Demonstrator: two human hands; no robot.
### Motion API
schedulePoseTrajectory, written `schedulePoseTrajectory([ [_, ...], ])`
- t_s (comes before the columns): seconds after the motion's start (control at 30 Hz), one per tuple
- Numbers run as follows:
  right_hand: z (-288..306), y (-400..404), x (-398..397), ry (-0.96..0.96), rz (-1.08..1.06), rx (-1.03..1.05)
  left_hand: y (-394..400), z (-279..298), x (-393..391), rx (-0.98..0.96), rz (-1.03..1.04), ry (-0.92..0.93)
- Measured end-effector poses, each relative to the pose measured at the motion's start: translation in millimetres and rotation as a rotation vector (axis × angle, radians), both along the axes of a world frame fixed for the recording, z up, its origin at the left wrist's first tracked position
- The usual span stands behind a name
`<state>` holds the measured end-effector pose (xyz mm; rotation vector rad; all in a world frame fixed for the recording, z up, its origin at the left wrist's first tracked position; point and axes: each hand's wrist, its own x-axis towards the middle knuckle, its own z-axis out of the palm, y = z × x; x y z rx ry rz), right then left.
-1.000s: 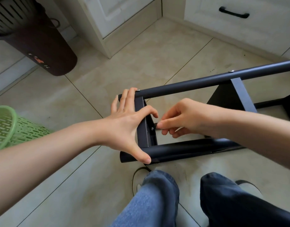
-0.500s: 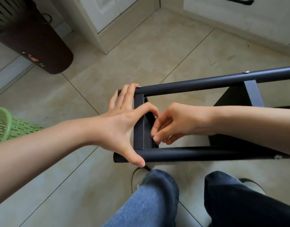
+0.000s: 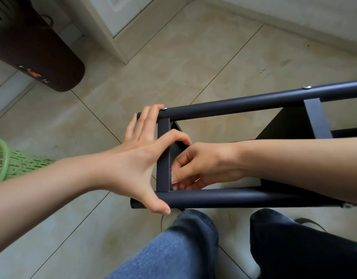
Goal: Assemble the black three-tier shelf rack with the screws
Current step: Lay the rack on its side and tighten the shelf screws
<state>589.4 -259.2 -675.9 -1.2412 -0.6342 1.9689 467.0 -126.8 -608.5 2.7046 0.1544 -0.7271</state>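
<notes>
Rack (image 3: 254, 103) lies on its side on the floor; left hand (image 3: 141, 158) spreads over its end, thumb and fingers on the two tubes. Right hand (image 3: 201, 166), fingers curled, pinches something inside the end bar, prob. a screw, hidden. Bin (image 3: 32, 49) far left of rack has a label, unreadable.

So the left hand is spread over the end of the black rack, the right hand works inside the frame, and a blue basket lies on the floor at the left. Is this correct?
Not fully: the basket is green, as the head view shows. The left hand is spread over the end of the rack, and the right hand works inside the frame.

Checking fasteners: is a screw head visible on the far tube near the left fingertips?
Yes, a silver screw head sits on the far tube.
</notes>
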Motion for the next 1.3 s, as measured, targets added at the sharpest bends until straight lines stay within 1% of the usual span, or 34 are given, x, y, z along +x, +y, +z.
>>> schedulePoseTrajectory([
  [0.1, 0, 0, 2, 0.030, 0.001, -0.012, -1, 0, 0, -0.010, 0.018, 0.012],
  [0.5, 4, -5, 3, 0.033, -0.036, -0.035, -3, 3, 0, -0.029, 0.025, 0.017],
  [0.7, 2, -3, -3, -0.037, -0.054, -0.040, -3, 3, 0, -0.035, 0.025, 0.027],
  [0.87, 1, -3, -4, 0.032, -0.001, -0.058, -3, 3, 0, -0.022, 0.008, 0.027],
  [1.1, -3, -2, -5, 0.099, -0.015, -0.094, -2, 2, -1, -0.019, -0.003, 0.019],
  [1.2, -1, -1, 0, 0.140, 0.043, -0.113, -1, 2, -1, -0.020, 0.003, 0.020],
  [1.3, -1, 0, 3, 0.127, 0.086, -0.118, -1, 1, -1, -0.026, 0.009, 0.017],
])
